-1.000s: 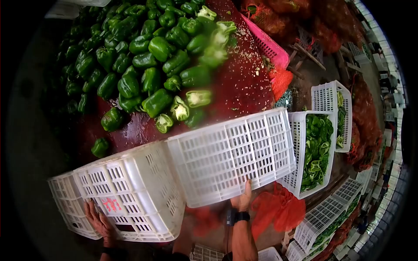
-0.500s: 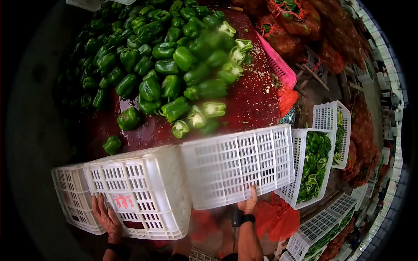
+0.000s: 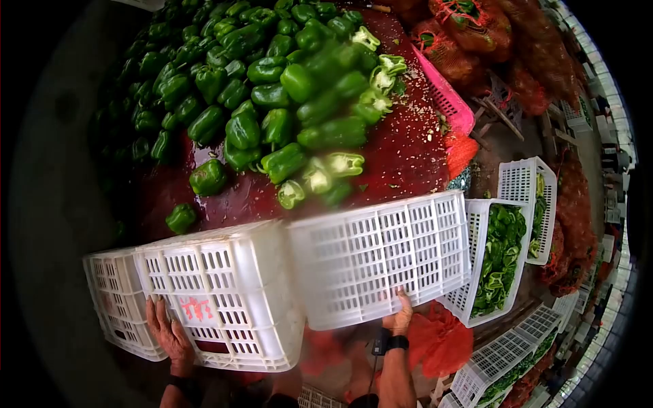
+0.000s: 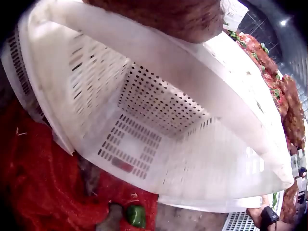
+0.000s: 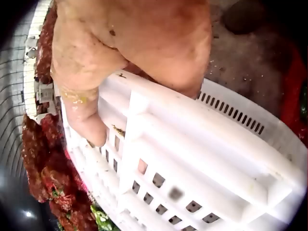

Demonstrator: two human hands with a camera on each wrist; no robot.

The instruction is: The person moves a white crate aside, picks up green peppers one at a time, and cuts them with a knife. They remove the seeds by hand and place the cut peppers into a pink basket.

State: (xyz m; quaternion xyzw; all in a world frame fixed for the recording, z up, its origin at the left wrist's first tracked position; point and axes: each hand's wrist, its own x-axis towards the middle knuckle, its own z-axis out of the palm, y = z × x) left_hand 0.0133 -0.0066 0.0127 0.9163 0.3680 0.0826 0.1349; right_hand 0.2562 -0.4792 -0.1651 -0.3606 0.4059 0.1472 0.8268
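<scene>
Two white slotted crates stand side by side across the near edge of a dark red table. The middle crate (image 3: 252, 299) has red marks on its outer side. My left hand (image 3: 171, 343) lies against that side with its fingers stretched upward; in the left wrist view, no pepper shows inside the slotted crate (image 4: 139, 154) beneath it. My right hand (image 3: 398, 319) grips the lower rim of the right crate (image 3: 381, 251). In the right wrist view, the thumb (image 5: 91, 125) presses on the outer wall, while the other fingers are largely hidden behind the rim. Another white crate (image 3: 119, 302) adjoins at far left.
Whole green bell peppers (image 3: 224, 68) heap on the red table (image 3: 415, 156), with several cut ones (image 3: 343, 163). A pink basket (image 3: 445, 95) lies at its right edge. Crates of cut peppers (image 3: 500, 265) stand at right. Red net sacks (image 3: 439, 340) lie below.
The head view has shifted, so peppers and table appear further right and lower. The crates sit slightly more to the right in view; both hands keep their places on them.
</scene>
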